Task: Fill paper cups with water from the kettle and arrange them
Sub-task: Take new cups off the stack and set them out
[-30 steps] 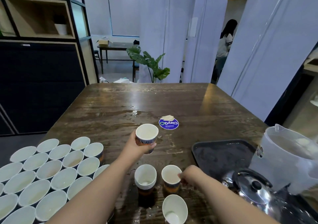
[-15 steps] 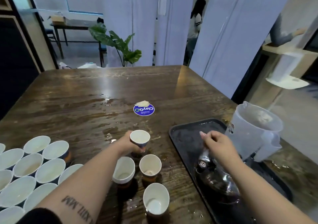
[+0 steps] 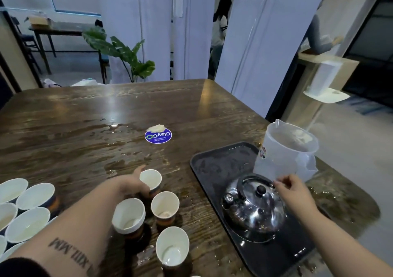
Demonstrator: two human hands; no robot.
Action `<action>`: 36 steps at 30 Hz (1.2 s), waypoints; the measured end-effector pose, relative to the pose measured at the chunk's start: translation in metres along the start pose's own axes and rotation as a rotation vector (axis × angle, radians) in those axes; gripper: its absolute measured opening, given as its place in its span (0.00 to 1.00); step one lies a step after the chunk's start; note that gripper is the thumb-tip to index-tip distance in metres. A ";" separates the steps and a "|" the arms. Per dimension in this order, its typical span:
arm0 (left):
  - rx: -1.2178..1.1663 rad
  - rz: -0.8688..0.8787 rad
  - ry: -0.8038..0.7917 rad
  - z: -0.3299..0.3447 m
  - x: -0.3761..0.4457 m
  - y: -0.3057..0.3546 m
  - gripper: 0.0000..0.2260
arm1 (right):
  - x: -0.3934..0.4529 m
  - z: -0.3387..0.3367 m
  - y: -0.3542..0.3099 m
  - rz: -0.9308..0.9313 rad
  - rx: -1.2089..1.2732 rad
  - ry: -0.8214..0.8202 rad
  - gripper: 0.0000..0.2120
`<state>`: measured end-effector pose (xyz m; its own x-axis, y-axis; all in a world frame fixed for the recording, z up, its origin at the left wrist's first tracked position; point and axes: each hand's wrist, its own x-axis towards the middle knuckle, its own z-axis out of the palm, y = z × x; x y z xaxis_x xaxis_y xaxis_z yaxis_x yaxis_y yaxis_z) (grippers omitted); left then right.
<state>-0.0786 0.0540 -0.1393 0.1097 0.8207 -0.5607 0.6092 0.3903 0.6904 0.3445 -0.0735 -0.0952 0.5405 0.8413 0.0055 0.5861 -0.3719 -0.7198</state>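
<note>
My left hand (image 3: 134, 186) grips a white paper cup (image 3: 151, 178) that stands on the wet wooden table (image 3: 89, 132), just beyond three other upright cups (image 3: 128, 215) (image 3: 165, 205) (image 3: 172, 247). These three hold little or nothing. A shiny steel kettle (image 3: 252, 209) with a black knob sits on the black tray (image 3: 214, 164). At the kettle's right side, my right hand (image 3: 292, 189) curls its fingers on the end of the folded-down black handle.
A translucent plastic pitcher (image 3: 286, 149) stands at the tray's far right corner. Several white cups (image 3: 32, 204) are packed together at the left edge. A blue round sticker (image 3: 158, 135) lies mid-table among puddles. People stand beyond the white pillars.
My left hand has lowered its cup onto the table beyond the other cups. My right hand left a cup and moved right to the kettle's handle. The view turned right.
</note>
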 end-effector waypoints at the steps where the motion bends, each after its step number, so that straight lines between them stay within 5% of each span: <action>1: -0.021 0.018 -0.015 -0.001 -0.012 0.011 0.48 | 0.002 0.000 0.005 0.015 -0.008 -0.016 0.07; 8: -0.099 0.364 0.156 0.015 -0.053 0.089 0.39 | 0.016 0.009 0.014 0.100 -0.041 -0.137 0.22; 11: -0.101 0.490 0.089 0.054 -0.072 0.119 0.24 | 0.025 0.011 0.010 0.149 0.012 -0.150 0.21; 16: 0.344 0.606 -0.029 0.126 -0.079 0.126 0.26 | 0.038 0.012 0.005 0.227 0.135 -0.214 0.09; 26: 0.865 0.645 0.196 0.181 -0.075 0.114 0.21 | 0.058 0.015 -0.006 0.194 -0.070 -0.336 0.09; 28: 0.887 0.639 0.217 0.180 -0.075 0.116 0.22 | 0.057 0.012 -0.011 0.023 -0.354 -0.389 0.15; 30: 0.886 0.630 0.232 0.179 -0.075 0.116 0.22 | 0.057 0.011 -0.013 -0.074 -0.502 -0.439 0.10; 34: 0.863 0.599 0.237 0.180 -0.075 0.117 0.23 | 0.064 0.014 0.006 0.027 -0.169 -0.387 0.12; 36: 0.834 0.575 0.226 0.181 -0.075 0.117 0.23 | 0.070 0.015 0.009 -0.021 -0.217 -0.365 0.04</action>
<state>0.1261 -0.0371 -0.0994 0.4589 0.8841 -0.0887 0.8708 -0.4276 0.2426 0.3784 -0.0124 -0.1122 0.3004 0.9189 -0.2555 0.7293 -0.3940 -0.5593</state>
